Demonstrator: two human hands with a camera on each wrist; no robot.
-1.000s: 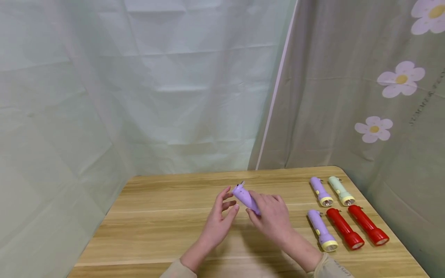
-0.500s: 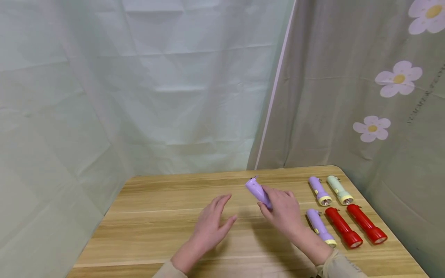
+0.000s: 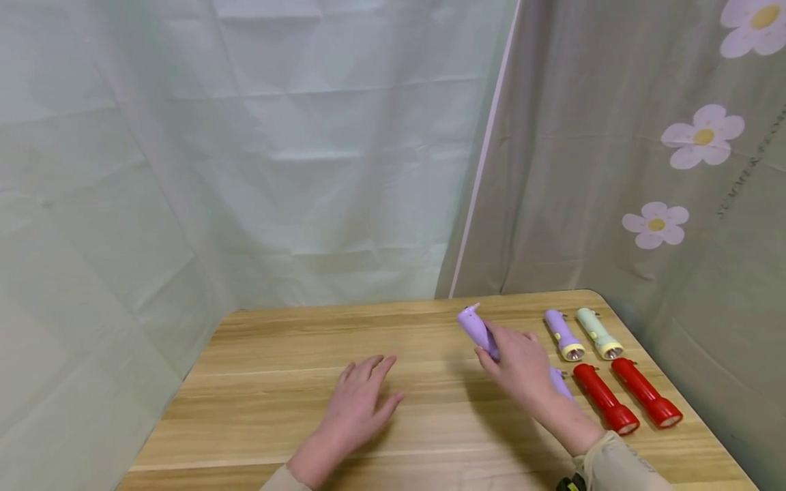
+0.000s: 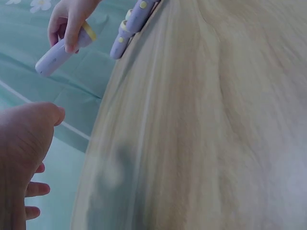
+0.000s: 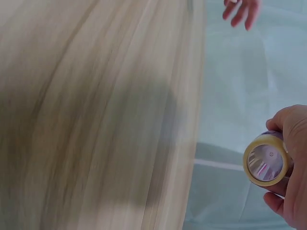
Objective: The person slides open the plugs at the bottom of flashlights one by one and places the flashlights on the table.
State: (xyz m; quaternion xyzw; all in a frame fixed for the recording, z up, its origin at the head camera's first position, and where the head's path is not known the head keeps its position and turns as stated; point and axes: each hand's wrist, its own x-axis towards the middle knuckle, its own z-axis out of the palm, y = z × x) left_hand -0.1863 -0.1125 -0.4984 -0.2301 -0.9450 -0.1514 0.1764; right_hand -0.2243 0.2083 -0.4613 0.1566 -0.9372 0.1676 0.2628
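A purple flashlight [image 3: 477,330] is gripped by my right hand [image 3: 518,361] above the table, tilted, its tail end up and to the left. The right wrist view shows its yellow-rimmed lens [image 5: 266,163] between thumb and fingers. My left hand [image 3: 357,402] hovers over the middle of the table with fingers spread and nothing in them. In the left wrist view the left thumb [image 4: 53,115] points toward the held flashlight [image 4: 55,58]. Under my right wrist another purple flashlight [image 3: 560,383] lies mostly hidden.
At the table's right lie a purple flashlight [image 3: 561,334] and a pale green one [image 3: 598,333] toward the back. Two red flashlights [image 3: 604,399] [image 3: 646,392] lie nearer. Curtains [image 3: 344,170] stand behind the wooden table [image 3: 258,382].
My right hand has carried the purple flashlight to the right, away from my left hand. The left hand has drawn back to the left and lower, and its fingers have straightened.
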